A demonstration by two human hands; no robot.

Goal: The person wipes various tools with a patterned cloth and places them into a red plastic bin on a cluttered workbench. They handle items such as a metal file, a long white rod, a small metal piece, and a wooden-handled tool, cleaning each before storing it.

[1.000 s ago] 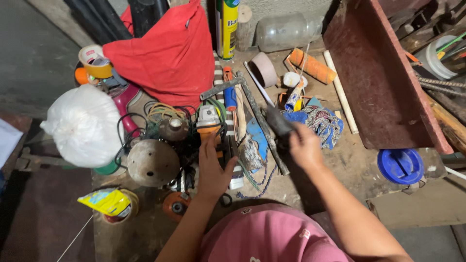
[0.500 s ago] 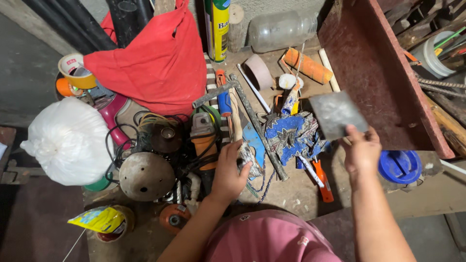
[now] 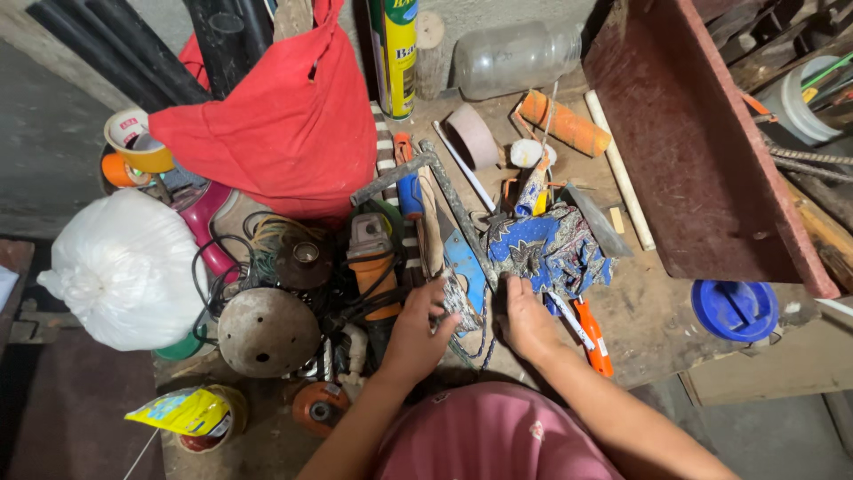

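the left hand (image 3: 416, 336) pinches a crumpled scrap of patterned cloth (image 3: 460, 307) mid-tabletop, while the right hand (image 3: 526, 322) rests loosely open just beside it. soft, light and limp, the scrap probably handles best gathered in a bunch. an orange grinder (image 3: 373, 267) lies close left.

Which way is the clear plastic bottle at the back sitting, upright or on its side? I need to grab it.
On its side. The clear plastic bottle lies lengthwise against the wall, next to the standing yellow spray can.
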